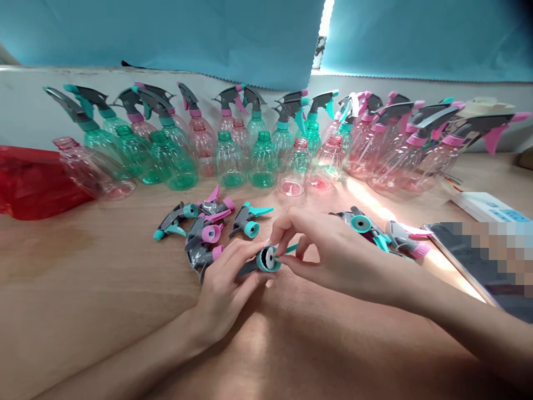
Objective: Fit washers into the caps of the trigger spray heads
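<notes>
My left hand [222, 286] is wrapped round a grey trigger spray head [249, 269], its teal collar [261, 261] turned open side toward me. Inside the collar's mouth a white round washer [269, 256] with a dark centre hole sits slightly tilted. The thumb and forefinger of my right hand [320, 250] are pinched together at the washer's right edge. Just beyond my left hand lie loose spray heads with pink collars [211, 233] and teal collars [251, 229]. More spray heads [360, 224] lie behind my right hand, which partly hides them.
Open green bottles [263, 161] and pink bottles [293, 169] stand along the back, before several bottles fitted with spray heads [377, 144]. A red bag [37, 180] lies at left. At right are a dark flat device [458, 255] and a white box [478, 204].
</notes>
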The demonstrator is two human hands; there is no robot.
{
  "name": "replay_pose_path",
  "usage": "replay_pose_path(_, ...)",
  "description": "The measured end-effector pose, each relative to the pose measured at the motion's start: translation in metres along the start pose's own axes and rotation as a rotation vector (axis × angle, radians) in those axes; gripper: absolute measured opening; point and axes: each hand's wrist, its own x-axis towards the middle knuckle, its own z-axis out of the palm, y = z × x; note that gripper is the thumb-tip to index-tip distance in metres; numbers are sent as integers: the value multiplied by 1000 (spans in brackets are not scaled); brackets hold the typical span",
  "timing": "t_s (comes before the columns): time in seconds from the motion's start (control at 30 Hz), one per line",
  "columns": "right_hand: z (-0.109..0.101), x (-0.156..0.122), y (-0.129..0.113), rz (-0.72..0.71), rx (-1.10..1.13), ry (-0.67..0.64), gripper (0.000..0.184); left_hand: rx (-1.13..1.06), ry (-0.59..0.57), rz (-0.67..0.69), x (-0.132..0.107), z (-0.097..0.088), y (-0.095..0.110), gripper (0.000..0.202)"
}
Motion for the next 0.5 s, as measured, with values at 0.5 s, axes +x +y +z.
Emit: replay_pose_path(0.5, 2, -1, -6, 21, 73, 7, 34, 11, 1, 18, -1, -1, -2, 26)
